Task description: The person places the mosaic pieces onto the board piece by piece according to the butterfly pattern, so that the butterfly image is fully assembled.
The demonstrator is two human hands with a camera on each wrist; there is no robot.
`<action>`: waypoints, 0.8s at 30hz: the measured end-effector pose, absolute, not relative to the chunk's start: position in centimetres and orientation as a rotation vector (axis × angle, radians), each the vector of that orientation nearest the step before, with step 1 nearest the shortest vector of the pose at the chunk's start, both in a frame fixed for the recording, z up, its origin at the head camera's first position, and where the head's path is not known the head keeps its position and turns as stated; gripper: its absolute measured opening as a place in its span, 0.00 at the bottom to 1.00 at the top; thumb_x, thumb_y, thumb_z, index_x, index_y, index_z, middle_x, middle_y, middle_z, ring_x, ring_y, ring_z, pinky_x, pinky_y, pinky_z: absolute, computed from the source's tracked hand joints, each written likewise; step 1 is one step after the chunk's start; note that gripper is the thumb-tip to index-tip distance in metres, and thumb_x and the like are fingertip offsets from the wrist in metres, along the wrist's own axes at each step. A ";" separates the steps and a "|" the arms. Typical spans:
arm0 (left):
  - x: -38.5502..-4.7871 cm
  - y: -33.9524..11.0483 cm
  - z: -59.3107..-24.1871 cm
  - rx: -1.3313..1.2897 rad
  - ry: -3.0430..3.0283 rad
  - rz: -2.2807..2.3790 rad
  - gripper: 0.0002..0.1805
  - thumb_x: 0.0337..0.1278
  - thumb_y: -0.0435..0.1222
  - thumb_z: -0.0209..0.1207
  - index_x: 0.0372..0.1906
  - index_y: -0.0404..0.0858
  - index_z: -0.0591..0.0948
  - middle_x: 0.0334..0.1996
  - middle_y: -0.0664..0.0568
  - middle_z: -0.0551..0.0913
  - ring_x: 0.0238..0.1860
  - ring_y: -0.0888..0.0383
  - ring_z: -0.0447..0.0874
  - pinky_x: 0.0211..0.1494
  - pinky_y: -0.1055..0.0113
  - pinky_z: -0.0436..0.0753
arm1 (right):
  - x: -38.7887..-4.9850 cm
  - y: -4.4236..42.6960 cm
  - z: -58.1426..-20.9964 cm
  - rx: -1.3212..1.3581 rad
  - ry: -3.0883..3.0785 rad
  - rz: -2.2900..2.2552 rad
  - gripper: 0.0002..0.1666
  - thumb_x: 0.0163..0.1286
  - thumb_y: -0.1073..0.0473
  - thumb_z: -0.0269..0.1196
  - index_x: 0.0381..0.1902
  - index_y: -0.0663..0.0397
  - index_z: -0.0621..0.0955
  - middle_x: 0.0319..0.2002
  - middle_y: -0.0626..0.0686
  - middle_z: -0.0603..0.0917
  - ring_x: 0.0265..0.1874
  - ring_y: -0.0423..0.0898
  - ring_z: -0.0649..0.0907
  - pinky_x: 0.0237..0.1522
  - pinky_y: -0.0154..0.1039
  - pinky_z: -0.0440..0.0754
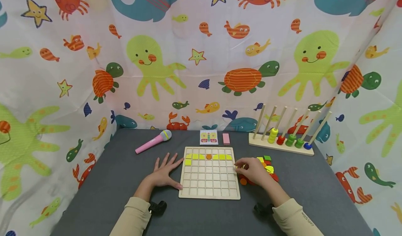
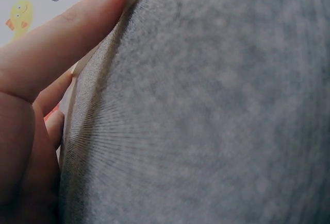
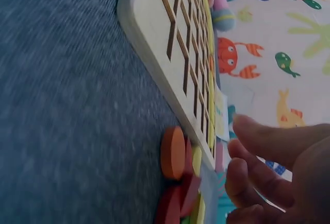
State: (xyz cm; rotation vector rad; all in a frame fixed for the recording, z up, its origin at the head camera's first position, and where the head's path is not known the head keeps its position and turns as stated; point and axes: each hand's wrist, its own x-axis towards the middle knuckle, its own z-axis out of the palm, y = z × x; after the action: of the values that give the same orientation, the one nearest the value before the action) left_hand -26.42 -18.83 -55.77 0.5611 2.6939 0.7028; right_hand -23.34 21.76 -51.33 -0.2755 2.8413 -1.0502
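Observation:
A wooden grid board (image 1: 209,184) lies on the table. Along one of its upper rows yellow square tiles (image 1: 222,157) flank an orange round piece (image 1: 208,157); another yellow tile (image 1: 187,162) sits below at the left. My left hand (image 1: 163,175) spreads its fingers at the board's left side, thumb against the lower edge. Over the board's right edge hovers my right hand (image 1: 251,169), with thumb and fingers bent toward each other. Whether a small piece is between them is hidden. Beneath and beside it lie loose red, orange, yellow and green pieces (image 1: 269,169).
Behind the board are a small pattern card (image 1: 208,137) and a pink block (image 1: 226,138). A pink toy microphone (image 1: 152,142) lies at the back left. At the back right stands a wooden peg stand (image 1: 281,146) with coloured rings. A printed curtain (image 1: 194,89) encloses the table.

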 end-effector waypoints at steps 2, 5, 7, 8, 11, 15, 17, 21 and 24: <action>-26.4 -18.8 -55.8 0.563 2.692 0.714 0.67 0.29 0.69 0.74 0.81 0.62 0.53 0.83 0.52 0.42 0.81 0.39 0.24 0.73 0.31 0.23 | -23.0 22.3 -51.3 -0.279 2.820 -1.022 0.13 0.61 0.58 0.75 0.45 0.50 0.89 0.32 0.44 0.85 0.30 0.44 0.78 0.32 0.34 0.80; -26.4 -18.8 -55.9 0.567 2.689 0.714 0.68 0.29 0.70 0.73 0.81 0.62 0.53 0.83 0.52 0.41 0.81 0.40 0.24 0.73 0.31 0.22 | -22.5 23.1 -51.3 -0.309 2.770 -0.989 0.12 0.59 0.57 0.76 0.41 0.49 0.89 0.30 0.45 0.82 0.30 0.44 0.77 0.30 0.35 0.78; -26.4 -18.8 -55.9 0.573 2.687 0.738 0.68 0.28 0.70 0.74 0.81 0.60 0.54 0.83 0.50 0.42 0.81 0.39 0.24 0.73 0.31 0.21 | -22.2 23.6 -51.4 -0.342 2.747 -0.962 0.11 0.57 0.56 0.77 0.38 0.48 0.88 0.29 0.45 0.81 0.30 0.44 0.76 0.30 0.35 0.77; -26.5 -18.9 -56.2 0.589 2.686 0.755 0.68 0.29 0.71 0.73 0.81 0.60 0.53 0.83 0.50 0.42 0.81 0.38 0.23 0.72 0.31 0.20 | -22.1 23.7 -51.5 -0.359 2.736 -0.953 0.11 0.56 0.55 0.78 0.37 0.47 0.88 0.28 0.45 0.81 0.30 0.44 0.76 0.31 0.35 0.76; -26.5 -19.0 -56.2 0.597 2.668 0.791 0.69 0.28 0.71 0.73 0.81 0.59 0.53 0.83 0.48 0.42 0.81 0.37 0.23 0.71 0.31 0.18 | -21.8 24.2 -51.9 -0.378 2.718 -0.920 0.13 0.54 0.54 0.79 0.34 0.46 0.87 0.27 0.44 0.80 0.30 0.44 0.76 0.31 0.35 0.75; -26.2 -18.9 -55.8 0.583 2.668 0.786 0.69 0.27 0.70 0.74 0.81 0.58 0.54 0.83 0.47 0.42 0.81 0.38 0.24 0.72 0.31 0.20 | -21.9 24.3 -52.4 -0.370 2.724 -0.897 0.14 0.52 0.55 0.80 0.33 0.45 0.85 0.26 0.45 0.78 0.29 0.44 0.76 0.32 0.36 0.74; -26.2 -18.9 -55.8 0.579 2.680 0.763 0.69 0.28 0.70 0.74 0.81 0.58 0.54 0.83 0.49 0.42 0.81 0.38 0.24 0.72 0.31 0.21 | -22.0 24.4 -52.5 -0.366 2.736 -0.894 0.14 0.52 0.55 0.80 0.32 0.46 0.84 0.26 0.45 0.78 0.29 0.44 0.75 0.32 0.37 0.74; -26.4 -19.0 -56.0 0.574 2.684 0.739 0.69 0.28 0.71 0.73 0.81 0.59 0.53 0.83 0.49 0.42 0.81 0.38 0.24 0.73 0.31 0.21 | -22.3 24.3 -52.6 -0.352 2.766 -0.872 0.15 0.52 0.55 0.81 0.33 0.45 0.85 0.27 0.45 0.78 0.30 0.44 0.75 0.33 0.37 0.74; -26.5 -19.0 -56.1 0.576 2.676 0.766 0.69 0.27 0.70 0.74 0.81 0.59 0.54 0.83 0.48 0.42 0.81 0.38 0.25 0.72 0.31 0.20 | -22.4 24.2 -52.5 -0.326 2.783 -0.851 0.14 0.52 0.54 0.81 0.33 0.44 0.85 0.27 0.44 0.79 0.30 0.44 0.75 0.34 0.38 0.75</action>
State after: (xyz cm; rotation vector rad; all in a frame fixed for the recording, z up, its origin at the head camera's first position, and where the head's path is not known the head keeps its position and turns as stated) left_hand -26.49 -19.04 -56.13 0.5760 2.6757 0.7663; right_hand -22.38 24.19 -52.53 -0.3255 2.7827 -0.8512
